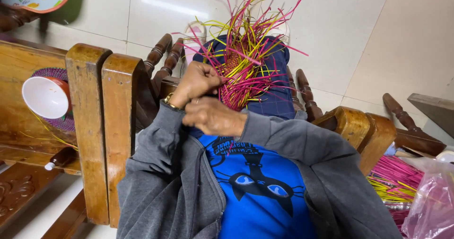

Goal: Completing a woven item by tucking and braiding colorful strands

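Pink-yellow woven strip bundle, ends splayed, on lap.

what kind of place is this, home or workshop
Most likely a room in a home, used for handcraft. The person sits in a carved wooden chair on a pale tiled floor, both hands on a half-woven piece of pink and yellow strips, with spare strips alongside.

glossy pale tiled floor, carved wooden chair

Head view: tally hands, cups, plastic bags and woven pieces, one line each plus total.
Hands: 2, left hand and right hand
Woven strip piece: 1
White cup: 1
Plastic bag: 1
Total: 5
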